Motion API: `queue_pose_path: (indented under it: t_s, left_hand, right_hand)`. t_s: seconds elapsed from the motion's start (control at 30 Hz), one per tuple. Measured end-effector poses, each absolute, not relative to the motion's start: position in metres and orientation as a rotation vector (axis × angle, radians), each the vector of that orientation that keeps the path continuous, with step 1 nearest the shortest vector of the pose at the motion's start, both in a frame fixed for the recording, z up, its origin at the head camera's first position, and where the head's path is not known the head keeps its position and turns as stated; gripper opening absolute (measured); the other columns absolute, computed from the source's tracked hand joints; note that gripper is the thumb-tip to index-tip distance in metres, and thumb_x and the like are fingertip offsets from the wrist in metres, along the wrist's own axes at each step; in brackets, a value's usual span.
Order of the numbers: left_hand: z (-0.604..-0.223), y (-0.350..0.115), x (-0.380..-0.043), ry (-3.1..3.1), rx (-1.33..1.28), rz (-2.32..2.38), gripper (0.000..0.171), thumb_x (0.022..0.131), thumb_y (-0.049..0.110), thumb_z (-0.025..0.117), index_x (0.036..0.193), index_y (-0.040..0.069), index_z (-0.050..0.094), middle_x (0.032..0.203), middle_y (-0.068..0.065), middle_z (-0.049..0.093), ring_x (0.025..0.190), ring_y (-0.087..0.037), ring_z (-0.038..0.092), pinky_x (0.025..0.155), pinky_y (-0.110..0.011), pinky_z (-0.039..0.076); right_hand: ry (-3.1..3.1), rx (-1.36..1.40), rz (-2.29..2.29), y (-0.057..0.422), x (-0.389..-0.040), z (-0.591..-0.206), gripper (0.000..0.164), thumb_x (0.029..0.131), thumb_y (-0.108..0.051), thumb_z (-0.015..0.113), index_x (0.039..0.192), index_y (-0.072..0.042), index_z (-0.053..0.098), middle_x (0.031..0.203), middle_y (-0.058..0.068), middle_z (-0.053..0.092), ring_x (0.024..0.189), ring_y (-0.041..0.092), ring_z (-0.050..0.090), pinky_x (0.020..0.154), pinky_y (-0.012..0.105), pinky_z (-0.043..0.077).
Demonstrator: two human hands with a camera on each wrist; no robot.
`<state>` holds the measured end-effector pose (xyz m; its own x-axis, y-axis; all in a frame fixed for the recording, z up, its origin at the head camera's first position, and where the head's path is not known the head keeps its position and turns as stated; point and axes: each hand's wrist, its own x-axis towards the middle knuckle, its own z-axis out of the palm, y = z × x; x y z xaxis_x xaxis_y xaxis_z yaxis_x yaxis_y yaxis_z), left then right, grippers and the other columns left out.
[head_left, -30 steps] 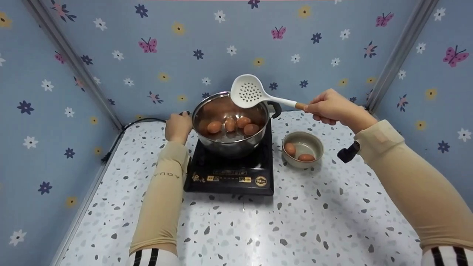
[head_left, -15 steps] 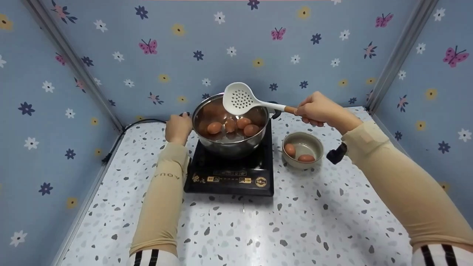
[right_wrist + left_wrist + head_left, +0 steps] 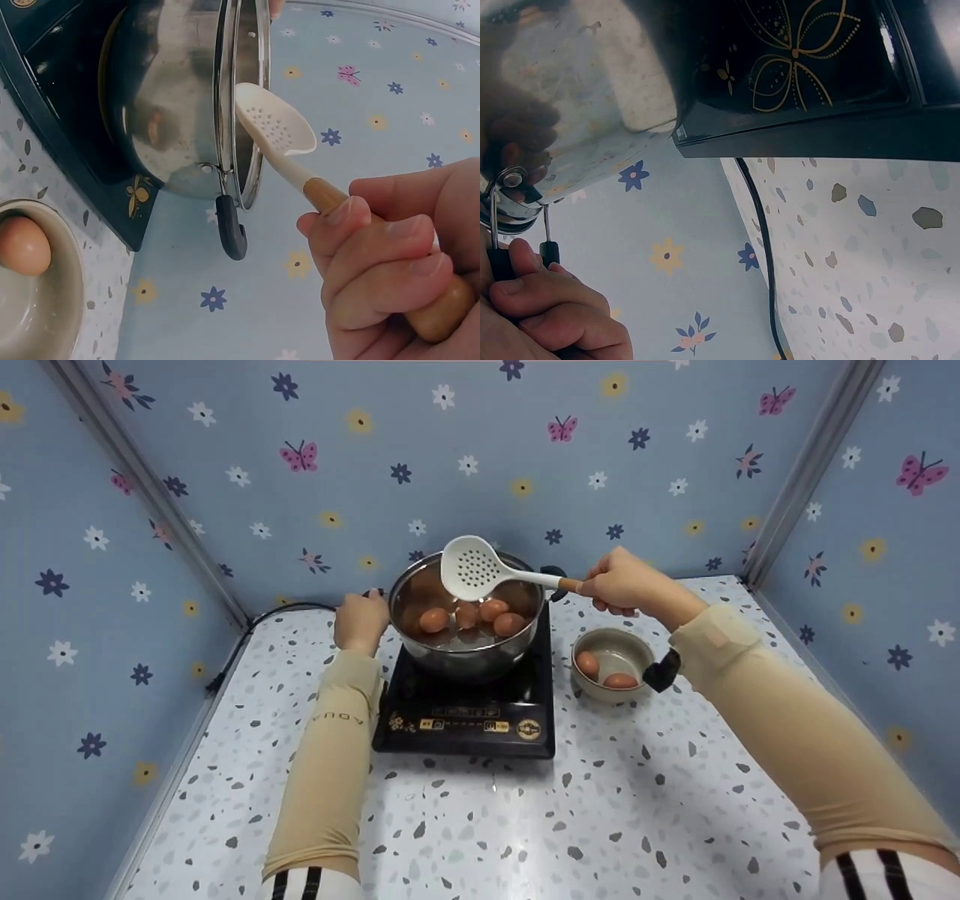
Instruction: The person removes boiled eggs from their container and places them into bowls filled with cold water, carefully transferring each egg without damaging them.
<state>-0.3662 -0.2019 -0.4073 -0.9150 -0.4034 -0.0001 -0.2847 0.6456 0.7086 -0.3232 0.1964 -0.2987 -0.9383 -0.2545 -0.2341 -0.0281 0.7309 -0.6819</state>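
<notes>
Left hand (image 3: 362, 621): grip curled round black side handle (image 3: 501, 264) of pot (image 3: 465, 661).
Right hand (image 3: 626, 583): grip wrapped round wooden handle (image 3: 324, 195) of slotted spoon (image 3: 507, 573).
Slotted spoon: perforated head tilted over pot opening, rim contact unclear.
Pot: on black cooktop (image 3: 465, 735), 4 brown eggs (image 3: 509, 624) inside.
Bowl (image 3: 615, 694): on speckled surface (image 3: 465, 825), just right of cooktop, 2 brown eggs inside.

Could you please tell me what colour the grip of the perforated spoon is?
The spoon's grip is brown, clearest in the right wrist view.
</notes>
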Motion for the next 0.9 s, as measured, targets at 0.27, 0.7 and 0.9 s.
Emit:
queue_pose_path:
  t_s: [0.27, 0.7, 0.9]
  left_hand:
    - [-0.408, -0.203, -0.365, -2.706, 0.568, -1.126, 0.058, 0.117, 0.037, 0.037, 0.134, -0.007, 0.070, 0.136, -0.030, 0.071, 0.121, -0.047, 0.070, 0.100, -0.061, 0.056]
    - [-0.408, -0.204, -0.366, -2.698, 0.582, -1.150, 0.058, 0.117, 0.038, 0.038, 0.136, -0.006, 0.069, 0.137, -0.029, 0.070, 0.121, -0.047, 0.070, 0.098, -0.061, 0.056]
    - [-0.407, -0.203, -0.367, -2.700, 0.580, -1.135, 0.057, 0.116, 0.038, 0.038, 0.135, -0.006, 0.070, 0.136, -0.029, 0.071, 0.120, -0.047, 0.071, 0.098, -0.061, 0.057]
  right_hand:
    - [2.641, -0.223, -0.975, 0.178, -0.328, -0.301, 0.028, 0.109, -0.021, 0.061, 0.119, 0.000, 0.078, 0.061, -0.004, 0.055, 0.048, 0.007, 0.040, 0.047, 0.025, 0.033]
    - [2.831, -0.289, -0.813, 0.143, -0.325, -0.306, 0.026, 0.108, -0.021, 0.064, 0.109, -0.002, 0.083, 0.070, -0.001, 0.059, 0.060, 0.013, 0.050, 0.055, 0.027, 0.041]
    - [2.919, -0.337, -0.700, 0.133, -0.322, -0.309, 0.025, 0.105, -0.019, 0.062, 0.106, -0.005, 0.083, 0.073, 0.000, 0.055, 0.066, 0.018, 0.046, 0.061, 0.031, 0.036]
